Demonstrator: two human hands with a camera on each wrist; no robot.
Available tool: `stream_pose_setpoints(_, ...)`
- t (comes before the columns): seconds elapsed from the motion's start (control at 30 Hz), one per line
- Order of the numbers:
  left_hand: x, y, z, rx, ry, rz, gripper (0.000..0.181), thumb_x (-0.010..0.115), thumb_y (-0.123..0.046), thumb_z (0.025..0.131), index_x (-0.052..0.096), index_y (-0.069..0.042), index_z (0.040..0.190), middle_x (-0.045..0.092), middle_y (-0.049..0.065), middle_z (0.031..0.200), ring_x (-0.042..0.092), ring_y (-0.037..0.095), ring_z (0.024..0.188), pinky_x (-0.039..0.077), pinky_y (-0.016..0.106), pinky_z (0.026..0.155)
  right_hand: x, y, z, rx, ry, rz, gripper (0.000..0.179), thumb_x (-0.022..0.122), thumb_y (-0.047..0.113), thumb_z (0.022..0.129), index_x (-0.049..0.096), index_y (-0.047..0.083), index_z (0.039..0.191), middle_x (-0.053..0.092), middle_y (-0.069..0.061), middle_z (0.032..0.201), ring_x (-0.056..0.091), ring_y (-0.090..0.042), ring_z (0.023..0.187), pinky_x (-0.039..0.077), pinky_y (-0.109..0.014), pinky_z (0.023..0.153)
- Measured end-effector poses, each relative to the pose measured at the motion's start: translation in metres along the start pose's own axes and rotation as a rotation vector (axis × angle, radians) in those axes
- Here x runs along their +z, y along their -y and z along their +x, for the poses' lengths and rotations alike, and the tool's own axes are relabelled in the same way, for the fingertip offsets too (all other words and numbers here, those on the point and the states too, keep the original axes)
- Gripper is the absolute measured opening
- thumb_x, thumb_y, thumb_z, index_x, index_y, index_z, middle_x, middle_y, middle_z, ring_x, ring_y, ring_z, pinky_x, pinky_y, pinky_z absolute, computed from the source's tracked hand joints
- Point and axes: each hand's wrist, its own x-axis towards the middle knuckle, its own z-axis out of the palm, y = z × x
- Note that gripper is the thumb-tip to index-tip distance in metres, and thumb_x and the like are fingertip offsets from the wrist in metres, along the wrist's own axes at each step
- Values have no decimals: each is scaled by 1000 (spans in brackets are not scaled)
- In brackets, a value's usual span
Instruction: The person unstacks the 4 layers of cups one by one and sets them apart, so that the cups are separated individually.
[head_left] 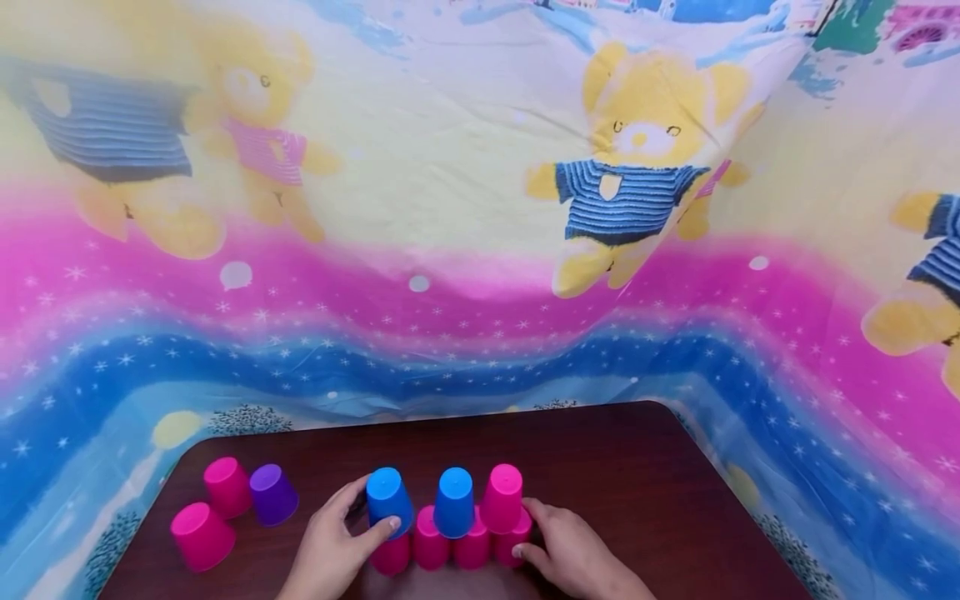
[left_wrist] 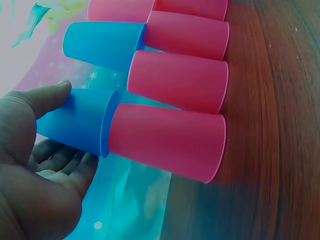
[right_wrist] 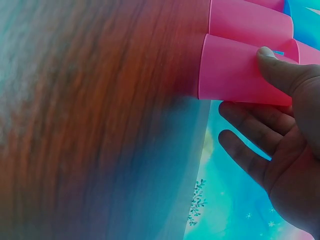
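Observation:
Several upside-down pink cups stand in a row, with a second layer on top: a blue cup (head_left: 387,498), another blue cup (head_left: 454,502) and a pink cup (head_left: 502,498). My left hand (head_left: 333,542) grips the left blue cup between thumb and fingers; in the left wrist view this blue cup (left_wrist: 75,120) sits over the end pink cup (left_wrist: 167,142). The middle blue cup and upper pink cup each straddle two lower ones. At the right end, my right hand (head_left: 573,546) holds the bottom pink cup (right_wrist: 245,72), thumb on its near side and fingers around its outer side.
Two more pink cups (head_left: 202,537) and a purple cup (head_left: 273,495) stand upside down at the table's left. The dark wooden table (head_left: 615,467) has a rounded back edge, with a printed teddy-bear cloth (head_left: 450,208) hanging behind and along its sides.

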Motion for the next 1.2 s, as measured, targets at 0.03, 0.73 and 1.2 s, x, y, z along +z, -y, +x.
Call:
stream_pose_setpoints(0.03, -2, 1, 0, -8, 3, 4, 78, 90, -35, 82, 56, -5, 146, 64, 18, 138, 63, 40, 125, 57, 48, 97, 0, 0, 0, 1, 0, -1, 55, 76, 43, 94, 60, 16, 139, 70, 8, 122, 66, -7, 109, 59, -40, 92)
stream_pose_setpoints(0.73, -32, 14, -2, -101, -17, 85, 90, 87, -47, 83, 49, -1, 150, 58, 27, 142, 61, 47, 125, 57, 53, 96, 0, 0, -2, -22, -24, -8, 54, 76, 43, 94, 60, 16, 139, 70, 6, 123, 67, -9, 111, 59, -40, 93)
stream_pose_setpoints(1.2, -58, 29, -4, -152, -21, 191, 97, 82, -56, 85, 44, 3, 152, 56, 32, 143, 58, 51, 126, 57, 57, 94, -1, 0, -1, -26, -8, 0, 53, 76, 44, 94, 60, 17, 138, 70, 7, 120, 67, -7, 108, 60, -39, 91)
